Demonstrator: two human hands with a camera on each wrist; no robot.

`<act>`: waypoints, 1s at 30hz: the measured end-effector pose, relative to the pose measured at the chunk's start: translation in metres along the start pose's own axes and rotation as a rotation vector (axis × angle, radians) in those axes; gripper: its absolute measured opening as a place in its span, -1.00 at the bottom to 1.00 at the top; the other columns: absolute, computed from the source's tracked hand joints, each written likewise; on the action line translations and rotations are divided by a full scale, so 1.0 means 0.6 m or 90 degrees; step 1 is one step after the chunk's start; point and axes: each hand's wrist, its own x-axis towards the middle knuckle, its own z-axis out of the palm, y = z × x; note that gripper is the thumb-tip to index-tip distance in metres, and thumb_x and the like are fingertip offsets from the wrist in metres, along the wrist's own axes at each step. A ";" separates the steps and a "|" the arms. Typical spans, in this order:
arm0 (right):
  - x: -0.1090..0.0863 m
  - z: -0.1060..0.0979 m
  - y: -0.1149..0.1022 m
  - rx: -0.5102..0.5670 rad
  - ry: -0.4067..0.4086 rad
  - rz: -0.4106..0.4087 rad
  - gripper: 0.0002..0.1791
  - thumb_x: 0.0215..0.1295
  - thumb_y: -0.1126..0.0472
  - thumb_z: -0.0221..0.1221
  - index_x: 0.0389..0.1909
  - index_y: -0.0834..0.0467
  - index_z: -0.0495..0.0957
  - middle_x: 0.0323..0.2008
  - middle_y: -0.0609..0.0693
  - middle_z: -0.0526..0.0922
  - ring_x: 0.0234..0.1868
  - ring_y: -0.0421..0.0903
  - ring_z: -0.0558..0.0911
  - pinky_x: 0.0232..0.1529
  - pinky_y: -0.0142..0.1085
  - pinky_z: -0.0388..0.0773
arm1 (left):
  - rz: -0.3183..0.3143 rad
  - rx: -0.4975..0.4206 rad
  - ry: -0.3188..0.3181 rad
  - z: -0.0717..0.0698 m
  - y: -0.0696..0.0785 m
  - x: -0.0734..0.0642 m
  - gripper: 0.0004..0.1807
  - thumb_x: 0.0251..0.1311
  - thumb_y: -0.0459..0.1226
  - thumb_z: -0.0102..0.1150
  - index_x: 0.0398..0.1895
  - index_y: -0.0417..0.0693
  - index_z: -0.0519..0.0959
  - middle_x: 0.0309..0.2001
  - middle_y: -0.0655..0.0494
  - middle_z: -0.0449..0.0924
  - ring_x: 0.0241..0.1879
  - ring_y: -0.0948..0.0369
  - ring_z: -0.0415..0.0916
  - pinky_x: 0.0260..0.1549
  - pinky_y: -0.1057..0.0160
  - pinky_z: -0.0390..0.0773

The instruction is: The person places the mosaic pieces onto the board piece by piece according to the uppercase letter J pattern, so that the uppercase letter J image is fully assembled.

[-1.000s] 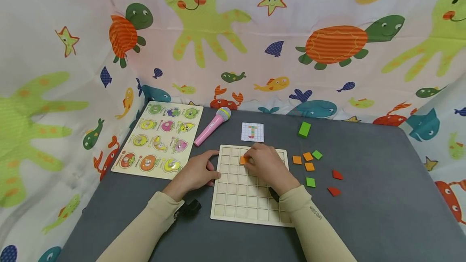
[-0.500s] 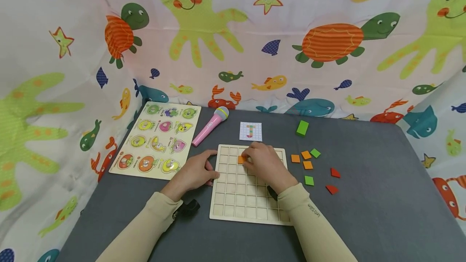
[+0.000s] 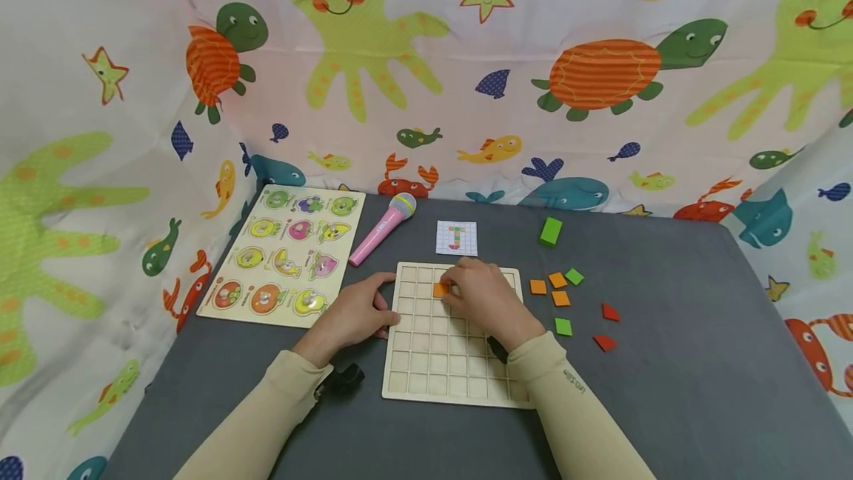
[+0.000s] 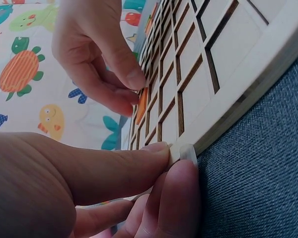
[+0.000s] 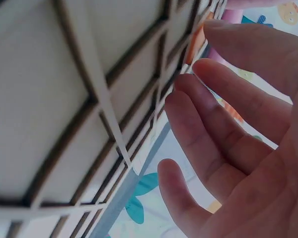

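Observation:
A square wooden grid board (image 3: 426,361) lies on the grey table. My left hand (image 3: 353,317) pinches its left edge between thumb and forefinger, as the left wrist view shows. An orange square tile (image 3: 440,290) sits at a cell in the board's upper part. At that tile is my right hand (image 3: 483,298), its thumb and forefinger tips by the tile's edge. In the right wrist view the other fingers (image 5: 188,129) reach out loosely, and the thumb tip meets the orange tile (image 5: 196,43).
Right of the board lie orange tiles (image 3: 537,287), green tiles (image 3: 563,327), red pieces (image 3: 605,343) and a green block (image 3: 550,232). Behind it is a pattern card (image 3: 456,238) with a J shape. A pink toy microphone (image 3: 380,235) and a fruit puzzle board (image 3: 226,272) stand left.
Both hands keep their places at the board and the orange tile. The head view has shifted slightly.

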 end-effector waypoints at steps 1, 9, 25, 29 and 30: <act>-0.002 -0.003 0.002 0.006 0.001 0.001 -0.75 0.38 0.14 0.46 0.01 0.12 0.82 -0.04 0.03 0.79 0.00 0.04 0.74 0.16 0.10 0.63 | -0.001 0.000 0.000 0.000 0.000 0.001 -0.15 0.29 -0.20 0.53 0.62 0.07 0.36 -0.30 0.07 0.65 -0.50 0.19 0.69 -0.43 0.20 0.48; -0.049 -0.036 0.045 0.055 0.007 0.060 -0.71 0.43 0.13 0.41 0.08 0.15 0.80 0.01 0.06 0.77 0.10 0.10 0.73 0.21 0.14 0.60 | 0.006 -0.001 -0.002 0.002 0.001 0.002 -0.16 0.30 -0.21 0.52 0.61 0.05 0.36 -0.29 0.06 0.65 -0.49 0.21 0.70 -0.43 0.21 0.49; -0.163 -0.090 0.184 0.042 0.034 0.259 -0.64 0.37 0.07 0.47 0.03 0.25 0.80 -0.07 0.19 0.74 -0.07 0.15 0.69 0.04 0.14 0.67 | -0.014 -0.007 0.001 0.001 -0.005 0.001 -0.14 0.28 -0.19 0.55 0.61 0.11 0.36 -0.27 0.05 0.66 -0.49 0.18 0.71 -0.41 0.21 0.53; -0.172 -0.089 0.202 0.046 0.035 0.279 -0.63 0.37 0.05 0.46 0.00 0.26 0.80 -0.09 0.20 0.74 -0.08 0.16 0.70 0.01 0.16 0.66 | -0.008 -0.006 0.002 0.002 -0.001 0.001 -0.14 0.27 -0.19 0.56 0.61 0.09 0.36 -0.28 0.05 0.66 -0.49 0.18 0.70 -0.41 0.21 0.53; -0.172 -0.089 0.204 0.049 0.034 0.284 -0.62 0.37 0.04 0.47 0.01 0.26 0.80 -0.09 0.21 0.74 -0.08 0.17 0.70 0.02 0.16 0.65 | -0.009 -0.005 0.002 0.002 0.000 0.001 -0.14 0.27 -0.19 0.56 0.61 0.09 0.36 -0.28 0.05 0.66 -0.49 0.18 0.70 -0.41 0.21 0.53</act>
